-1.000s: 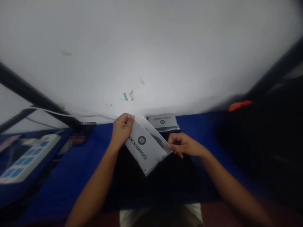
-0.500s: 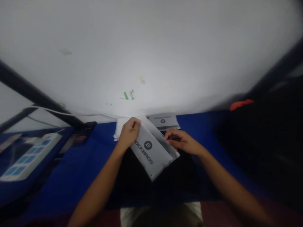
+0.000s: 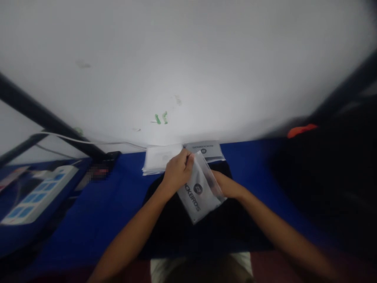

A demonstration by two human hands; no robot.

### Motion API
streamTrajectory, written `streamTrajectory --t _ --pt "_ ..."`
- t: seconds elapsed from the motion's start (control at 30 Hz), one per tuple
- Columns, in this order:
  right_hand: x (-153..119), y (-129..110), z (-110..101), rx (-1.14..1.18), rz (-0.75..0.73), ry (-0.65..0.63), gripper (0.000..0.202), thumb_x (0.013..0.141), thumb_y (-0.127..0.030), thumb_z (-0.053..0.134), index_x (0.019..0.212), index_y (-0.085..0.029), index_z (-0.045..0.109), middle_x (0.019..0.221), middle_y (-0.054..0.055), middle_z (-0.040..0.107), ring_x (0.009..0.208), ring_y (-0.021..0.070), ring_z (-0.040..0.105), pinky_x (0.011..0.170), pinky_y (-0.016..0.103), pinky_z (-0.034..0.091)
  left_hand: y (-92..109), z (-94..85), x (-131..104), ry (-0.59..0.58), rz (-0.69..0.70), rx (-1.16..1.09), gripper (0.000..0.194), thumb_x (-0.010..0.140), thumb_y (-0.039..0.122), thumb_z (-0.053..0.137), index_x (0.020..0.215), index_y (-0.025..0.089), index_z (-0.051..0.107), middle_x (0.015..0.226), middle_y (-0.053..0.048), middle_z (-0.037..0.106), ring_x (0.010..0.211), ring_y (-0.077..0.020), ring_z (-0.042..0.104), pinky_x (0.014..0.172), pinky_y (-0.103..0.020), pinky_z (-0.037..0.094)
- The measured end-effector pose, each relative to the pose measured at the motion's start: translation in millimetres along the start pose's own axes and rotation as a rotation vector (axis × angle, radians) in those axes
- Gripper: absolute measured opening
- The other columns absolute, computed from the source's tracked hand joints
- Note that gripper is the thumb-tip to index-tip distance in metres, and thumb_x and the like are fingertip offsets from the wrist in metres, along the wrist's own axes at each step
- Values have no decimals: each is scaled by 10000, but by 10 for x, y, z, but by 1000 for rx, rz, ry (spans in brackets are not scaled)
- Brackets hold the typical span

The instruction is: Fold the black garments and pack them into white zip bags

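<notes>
Head view: the left hand [image 3: 178, 169] is closed, thumb and fingers pinching the upper corner of a grey ROCKBROS pouch [image 3: 203, 198]. The right hand [image 3: 225, 185] reaches to the pouch's open side; its fingers are now hidden by the pouch, so how far they are spread, and whether they grip anything, cannot be told.

Half a second ago those right fingers showed at the pouch's edge. Since then the left hand and pouch have shifted rightward, and the open side gapes more widely; the right fingers seem to have slipped inside the mouth, apparently helping to spread it.

The pouch is held at a slant over a black item [image 3: 218, 232], whose shape is hard to make out, in the middle of the blue surface [image 3: 250, 163]. Beyond the hands, along the far edge, lie a white stack [image 3: 161, 155] and, just to its right, a second ROCKBROS pouch [image 3: 206, 149]. Both sit close to the pale wall [image 3: 206, 59], leaving little room beyond them. Plain blue runs along either side of the black item, wider toward the left, where a power strip [image 3: 41, 196] lies well apart; a dark mass [image 3: 324, 196] bounds the right.
</notes>
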State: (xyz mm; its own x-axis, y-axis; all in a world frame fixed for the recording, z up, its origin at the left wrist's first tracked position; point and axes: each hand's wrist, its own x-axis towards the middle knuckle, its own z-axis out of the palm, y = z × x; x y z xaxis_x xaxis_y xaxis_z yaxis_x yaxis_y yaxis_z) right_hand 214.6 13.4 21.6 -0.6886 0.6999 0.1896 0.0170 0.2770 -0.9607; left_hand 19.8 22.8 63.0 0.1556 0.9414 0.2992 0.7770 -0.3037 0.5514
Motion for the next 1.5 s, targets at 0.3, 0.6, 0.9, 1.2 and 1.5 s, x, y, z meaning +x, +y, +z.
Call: streamTrajectory --t 0.3,0.6,0.9,1.2,1.5 --pt "20 111 33 329 104 384 273 703 -355 773 925 -210 707 849 26 728 725 197 678 707 339 557 -388 15 -171 260 -181 -398 525 824 483 609 1238 222 417 1259 -121 553 1028 -202 590 801 -307 507" --pt "35 280 -6 417 65 647 367 717 -388 779 1037 -245 666 1041 33 729 937 238 685 884 421 537 -492 56 -493 -384 -404 -774 416 782 542 652 668 154 555 476 30 550 380 -66 458 369 -166 278" --pt "59 121 64 538 123 577 402 769 -342 745 1146 -271 622 1093 18 708 1001 234 669 933 414 513 -677 -51 -378 202 -505 -1079 386 739 460 742 674 175 490 492 82 483 370 -41 398 346 -152 287" --pt "27 148 29 475 157 522 349 756 -330 762 1071 -249 637 1025 17 700 918 196 667 869 358 529 -560 45 -465 -171 -508 -1037 348 720 432 758 787 111 642 629 -22 647 475 -111 573 393 -194 419" --pt "-81 10 -44 370 266 20 252 732 -259 768 949 -175 669 855 -11 673 747 133 630 721 262 503 -1491 -352 -178 226 -485 -368 424 807 592 511 842 174 577 531 38 530 401 -121 480 416 -226 384"
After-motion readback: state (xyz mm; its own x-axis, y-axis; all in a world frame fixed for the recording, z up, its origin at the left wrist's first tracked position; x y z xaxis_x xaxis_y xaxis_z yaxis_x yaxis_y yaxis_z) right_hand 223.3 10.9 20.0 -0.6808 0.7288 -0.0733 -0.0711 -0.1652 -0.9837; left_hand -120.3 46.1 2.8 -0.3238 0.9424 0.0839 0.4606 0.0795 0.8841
